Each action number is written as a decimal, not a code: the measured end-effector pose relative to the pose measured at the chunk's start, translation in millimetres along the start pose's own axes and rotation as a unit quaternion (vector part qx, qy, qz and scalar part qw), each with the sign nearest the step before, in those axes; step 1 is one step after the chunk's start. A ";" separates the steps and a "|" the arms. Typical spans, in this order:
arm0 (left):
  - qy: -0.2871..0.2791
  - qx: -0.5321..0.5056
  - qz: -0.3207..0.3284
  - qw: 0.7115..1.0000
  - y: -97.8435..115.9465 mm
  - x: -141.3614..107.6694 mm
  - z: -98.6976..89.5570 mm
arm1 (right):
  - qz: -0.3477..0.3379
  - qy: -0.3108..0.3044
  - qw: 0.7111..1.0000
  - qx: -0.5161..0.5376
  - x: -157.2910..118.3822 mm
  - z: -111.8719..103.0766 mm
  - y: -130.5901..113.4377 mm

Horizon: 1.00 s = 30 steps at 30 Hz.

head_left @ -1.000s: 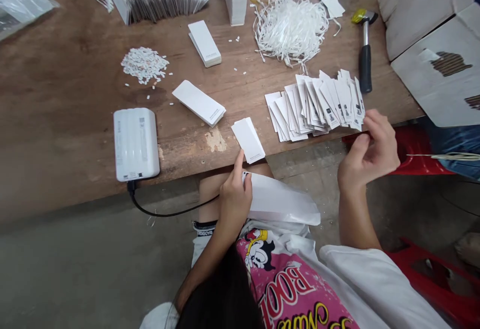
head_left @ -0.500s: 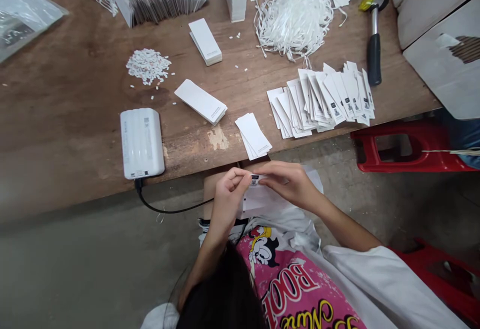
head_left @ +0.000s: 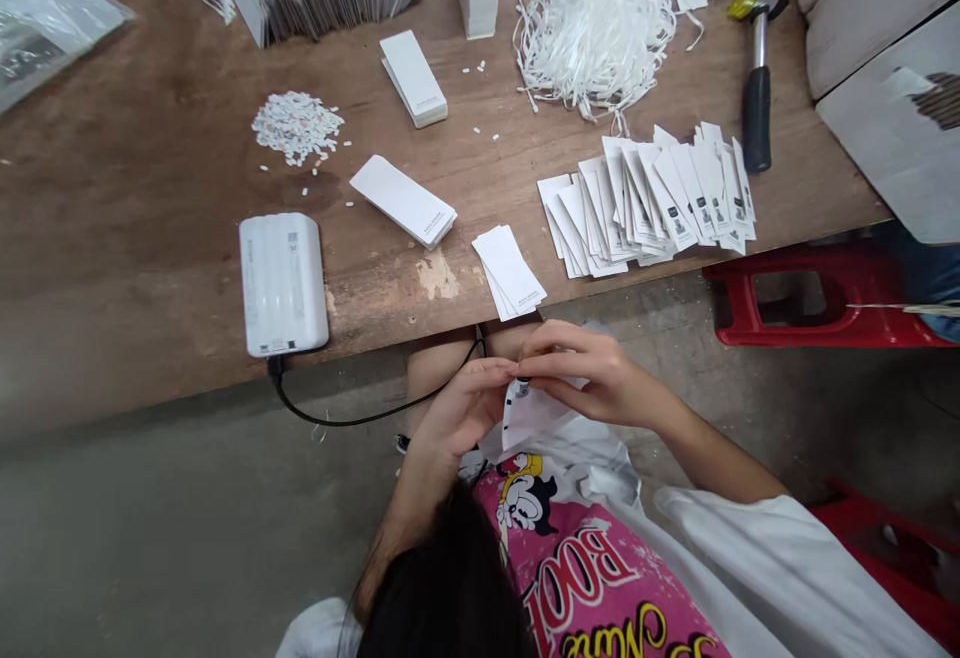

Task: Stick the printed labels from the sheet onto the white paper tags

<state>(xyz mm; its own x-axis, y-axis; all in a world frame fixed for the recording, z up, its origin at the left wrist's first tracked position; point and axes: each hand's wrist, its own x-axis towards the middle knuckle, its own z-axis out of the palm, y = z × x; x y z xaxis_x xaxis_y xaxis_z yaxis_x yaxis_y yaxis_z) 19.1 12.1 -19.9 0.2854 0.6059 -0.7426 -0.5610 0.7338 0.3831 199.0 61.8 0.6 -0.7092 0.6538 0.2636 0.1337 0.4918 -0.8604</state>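
Both hands working low, just off the table's (head_left: 187,268) near edge, over the lap. The sheet (head_left: 536,420), white with dark squares along one side, is sitting tilted between them, in front of the shirt (head_left: 555,548). The right hand (head_left: 589,373) is grasping the sheet's upper part, fingers bent over it. The left hand (head_left: 472,405) is reaching in from the other side, fingertips meeting the right's at the sheet's top; cannot tell what, if anything, it is pinching. A small dark label (head_left: 523,387) is showing just under the fingertips.

On the table, nearest the hands: a fan of cards (head_left: 511,273) is lying by the edge. Beyond it, leftward, a card stack (head_left: 403,202) is lying slantwise; farther back, a second stack (head_left: 415,78). To the right, a row of printed cards (head_left: 652,203) is overlapping along the edge, the hammer (head_left: 758,113) lying just beside its far end. Behind the row, white cords (head_left: 592,33) are heaping in a tangle. Leftward, white bits (head_left: 298,128) are forming a pile, a few scattering around. Below them a white device (head_left: 283,288) is resting, its black cable (head_left: 352,423) curving toward the legs. Off right, a red stool (head_left: 874,278) is standing below table level.
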 end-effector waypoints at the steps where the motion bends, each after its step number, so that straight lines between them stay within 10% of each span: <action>1: -0.017 -0.022 -0.025 0.999 -0.7 0.2 -0.9 | -0.009 -0.007 1.000 -0.018 1.1 -2.1 -1.3; 22: -0.061 -0.037 -0.023 0.997 -17.8 3.8 -0.2 | 0.026 -0.063 0.998 0.006 14.4 -10.5 -12.0; 27: -0.021 0.073 0.116 0.990 -13.2 -0.3 2.3 | 0.033 -0.061 0.997 0.016 23.4 -30.9 -10.2; 30: 0.065 0.290 0.271 0.916 -9.2 -1.5 1.7 | 0.076 -0.055 0.992 -0.081 39.4 -50.6 1.5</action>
<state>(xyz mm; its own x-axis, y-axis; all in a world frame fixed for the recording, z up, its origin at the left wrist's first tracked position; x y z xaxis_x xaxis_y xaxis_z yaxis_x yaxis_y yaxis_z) 25.2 5.0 -21.4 -0.0280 0.9153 -0.4018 -0.0751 0.3989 0.9139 206.3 117.3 31.7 -0.7417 0.6660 0.0791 0.3480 0.4830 -0.8035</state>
